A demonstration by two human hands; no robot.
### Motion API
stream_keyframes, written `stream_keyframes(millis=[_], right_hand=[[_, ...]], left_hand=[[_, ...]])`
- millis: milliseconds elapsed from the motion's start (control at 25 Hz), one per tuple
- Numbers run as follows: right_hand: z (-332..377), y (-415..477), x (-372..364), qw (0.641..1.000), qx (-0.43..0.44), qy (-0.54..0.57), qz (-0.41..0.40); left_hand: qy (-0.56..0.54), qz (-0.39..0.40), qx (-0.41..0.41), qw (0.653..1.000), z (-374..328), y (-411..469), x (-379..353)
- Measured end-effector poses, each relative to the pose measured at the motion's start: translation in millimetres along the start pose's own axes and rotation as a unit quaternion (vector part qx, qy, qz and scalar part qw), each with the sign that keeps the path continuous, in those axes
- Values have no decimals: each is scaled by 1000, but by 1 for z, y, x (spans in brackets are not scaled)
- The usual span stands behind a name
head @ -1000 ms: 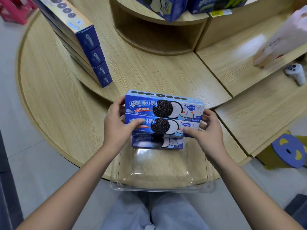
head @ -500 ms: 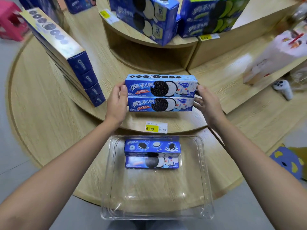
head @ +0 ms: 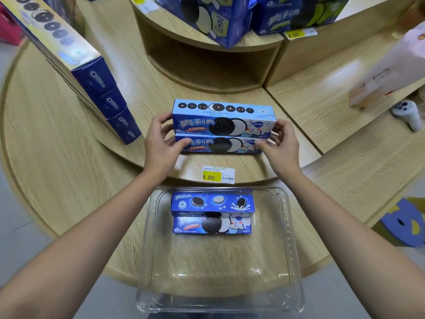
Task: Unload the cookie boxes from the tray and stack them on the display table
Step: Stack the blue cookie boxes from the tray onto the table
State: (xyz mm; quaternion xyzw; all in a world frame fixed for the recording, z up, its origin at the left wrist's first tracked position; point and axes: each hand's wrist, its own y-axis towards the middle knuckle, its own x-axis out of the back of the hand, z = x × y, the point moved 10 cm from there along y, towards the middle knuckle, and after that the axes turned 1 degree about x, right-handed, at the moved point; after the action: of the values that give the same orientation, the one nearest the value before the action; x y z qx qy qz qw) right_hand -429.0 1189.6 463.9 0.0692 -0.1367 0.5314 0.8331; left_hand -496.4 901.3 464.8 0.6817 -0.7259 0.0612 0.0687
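Observation:
Two light-blue cookie boxes (head: 224,126) lie stacked one on the other on the middle tier of the round wooden display table (head: 142,88). My left hand (head: 162,143) grips their left end and my right hand (head: 279,146) grips their right end. Below, a clear plastic tray (head: 287,249) rests on the lowest tier's front edge. Two more blue cookie boxes (head: 212,211) sit stacked at the tray's far end.
A leaning stack of dark-blue cookie boxes (head: 108,97) stands to the left on the middle tier. Bigger cookie packs (head: 230,17) fill the top tier. A yellow price tag (head: 218,174) sticks to the tier's edge. A white bottle (head: 407,113) lies on the right shelf.
Both hands lifted the two stacked boxes out of the tray and carried them forward onto the middle tier. The two other boxes in the tray came into view.

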Motion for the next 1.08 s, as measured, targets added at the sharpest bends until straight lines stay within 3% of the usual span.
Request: stream_keyframes(millis=[440,1080], right_hand=[[-5,-19,-1,1000,1,17,-11],[3,-18,-2,996,21,-90,9]], left_hand=[[2,-64,-22,998,5,-15,12],[20,-90,-5,996,11,-19,21]])
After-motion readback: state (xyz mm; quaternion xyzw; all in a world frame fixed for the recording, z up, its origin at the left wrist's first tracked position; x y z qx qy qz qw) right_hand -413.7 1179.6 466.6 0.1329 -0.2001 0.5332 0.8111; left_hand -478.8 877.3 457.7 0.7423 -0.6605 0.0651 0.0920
